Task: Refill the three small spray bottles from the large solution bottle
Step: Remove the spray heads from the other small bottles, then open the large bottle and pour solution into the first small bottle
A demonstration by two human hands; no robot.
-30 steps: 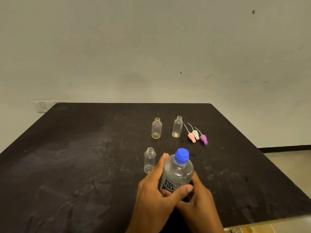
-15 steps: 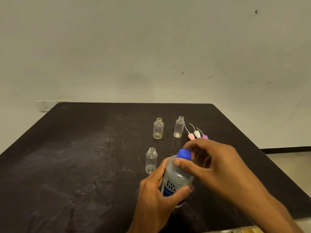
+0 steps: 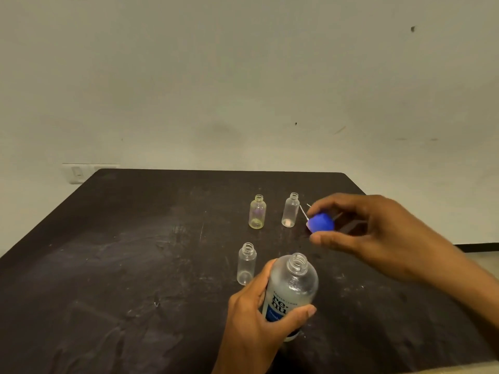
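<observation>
My left hand (image 3: 252,322) grips the large clear solution bottle (image 3: 290,290) upright near the table's front; its neck is uncapped. My right hand (image 3: 375,236) holds the blue cap (image 3: 321,224) between thumb and fingers, up and to the right of the bottle. Three small clear spray bottles stand open on the black table (image 3: 108,252): one (image 3: 246,264) just left of the large bottle, a yellowish one (image 3: 257,212) farther back, and one (image 3: 290,210) to its right. The spray tops lie behind my right hand, mostly hidden; only thin white tubes (image 3: 303,211) show.
A pale wall rises behind the table, with a white switch plate (image 3: 77,172) at the far left corner. The table's right edge drops to a light floor (image 3: 480,255).
My right hand came up from the bottle's side, took the blue cap and lifted it off to the upper right. The large bottle's neck now stands open.
</observation>
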